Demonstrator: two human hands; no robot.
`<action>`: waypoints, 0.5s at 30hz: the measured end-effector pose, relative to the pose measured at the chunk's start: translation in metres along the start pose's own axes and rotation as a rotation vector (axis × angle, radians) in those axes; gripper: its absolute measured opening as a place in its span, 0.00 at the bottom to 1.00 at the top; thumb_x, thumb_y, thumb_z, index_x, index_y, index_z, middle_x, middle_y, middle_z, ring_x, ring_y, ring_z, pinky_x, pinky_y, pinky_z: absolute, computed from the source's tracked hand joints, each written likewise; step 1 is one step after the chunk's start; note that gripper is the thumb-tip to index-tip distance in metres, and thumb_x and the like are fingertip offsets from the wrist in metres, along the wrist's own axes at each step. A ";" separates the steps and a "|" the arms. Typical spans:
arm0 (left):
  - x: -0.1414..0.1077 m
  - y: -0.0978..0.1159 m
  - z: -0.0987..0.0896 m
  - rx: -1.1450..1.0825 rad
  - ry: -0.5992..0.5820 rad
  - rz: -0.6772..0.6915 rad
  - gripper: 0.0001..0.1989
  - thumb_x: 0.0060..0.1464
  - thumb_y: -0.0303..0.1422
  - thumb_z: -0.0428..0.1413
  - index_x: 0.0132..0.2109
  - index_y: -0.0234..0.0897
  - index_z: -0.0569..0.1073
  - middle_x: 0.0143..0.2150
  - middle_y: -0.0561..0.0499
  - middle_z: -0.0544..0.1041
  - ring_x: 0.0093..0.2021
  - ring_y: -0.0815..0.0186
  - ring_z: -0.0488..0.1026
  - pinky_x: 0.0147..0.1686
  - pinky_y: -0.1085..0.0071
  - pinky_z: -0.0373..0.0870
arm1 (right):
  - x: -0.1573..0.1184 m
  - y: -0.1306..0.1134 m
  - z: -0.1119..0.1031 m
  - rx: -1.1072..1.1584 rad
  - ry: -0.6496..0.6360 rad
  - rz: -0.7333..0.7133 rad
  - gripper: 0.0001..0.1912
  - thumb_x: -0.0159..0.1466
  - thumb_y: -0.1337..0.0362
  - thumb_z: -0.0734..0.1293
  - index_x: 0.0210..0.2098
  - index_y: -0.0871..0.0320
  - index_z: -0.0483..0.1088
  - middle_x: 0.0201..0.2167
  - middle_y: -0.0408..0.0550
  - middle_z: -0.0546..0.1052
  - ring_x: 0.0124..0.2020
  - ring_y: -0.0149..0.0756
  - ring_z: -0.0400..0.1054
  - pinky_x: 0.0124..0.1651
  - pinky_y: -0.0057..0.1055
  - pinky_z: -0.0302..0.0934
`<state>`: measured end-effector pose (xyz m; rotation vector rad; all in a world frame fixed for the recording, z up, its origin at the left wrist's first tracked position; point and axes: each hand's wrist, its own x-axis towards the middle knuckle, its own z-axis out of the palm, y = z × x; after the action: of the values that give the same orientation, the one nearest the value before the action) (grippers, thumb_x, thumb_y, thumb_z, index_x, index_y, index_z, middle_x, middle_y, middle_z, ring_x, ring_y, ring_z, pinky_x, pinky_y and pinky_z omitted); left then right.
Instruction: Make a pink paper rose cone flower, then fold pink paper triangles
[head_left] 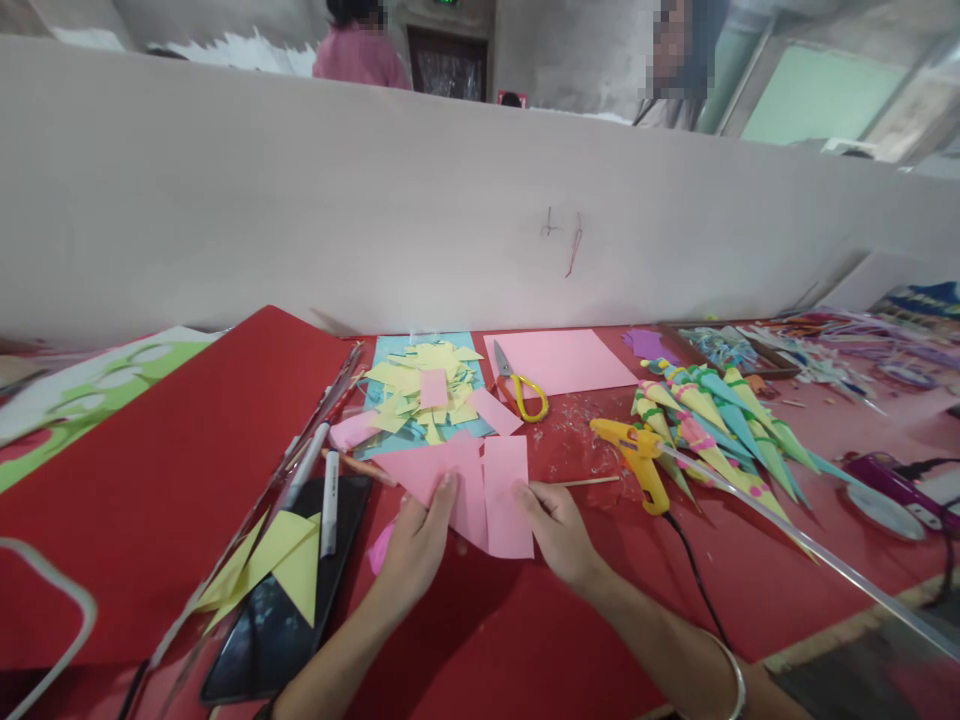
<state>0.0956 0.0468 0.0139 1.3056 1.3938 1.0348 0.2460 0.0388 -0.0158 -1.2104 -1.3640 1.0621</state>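
Observation:
My left hand [420,535] is closed on a larger pink paper piece [466,500], thumb on top. Between thumb and fingers of my right hand [559,530] is the edge of a pink paper rectangle [508,490]. The two papers meet side by side just above the red tabletop, with a thin gap or line between them. Beyond them lies a heap of yellow paper cutouts [397,378] on a light blue sheet [382,352], with a small pink rectangle [433,388] on top. Scissors with yellow and red handles [534,398] rest partly on a pink sheet [585,360].
A yellow glue gun [634,455] with a cord lies to the right, near a pile of decorated paper cones [720,420]. At left are a large red sheet [187,480], a white marker [330,500], a phone [262,640] and yellow folded paper [281,555]. A white partition [420,210] rises behind.

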 end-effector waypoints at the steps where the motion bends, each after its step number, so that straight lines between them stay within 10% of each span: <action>1: 0.000 0.000 0.000 0.002 0.006 -0.006 0.21 0.50 0.46 0.47 0.18 0.37 0.65 0.12 0.54 0.68 0.17 0.67 0.67 0.19 0.74 0.63 | 0.000 0.000 0.000 0.003 -0.001 -0.002 0.21 0.59 0.55 0.57 0.17 0.55 0.43 0.18 0.37 0.44 0.21 0.25 0.38 0.22 0.26 0.36; 15: -0.002 0.000 0.002 0.010 0.005 0.067 0.20 0.53 0.44 0.46 0.19 0.37 0.63 0.12 0.56 0.65 0.15 0.69 0.66 0.18 0.76 0.62 | 0.001 -0.002 0.001 0.019 -0.003 0.005 0.20 0.59 0.56 0.57 0.17 0.55 0.43 0.17 0.37 0.44 0.20 0.24 0.38 0.22 0.26 0.36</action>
<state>0.0980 0.0444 0.0141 1.3660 1.3690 1.0772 0.2450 0.0392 -0.0137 -1.1995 -1.3510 1.0790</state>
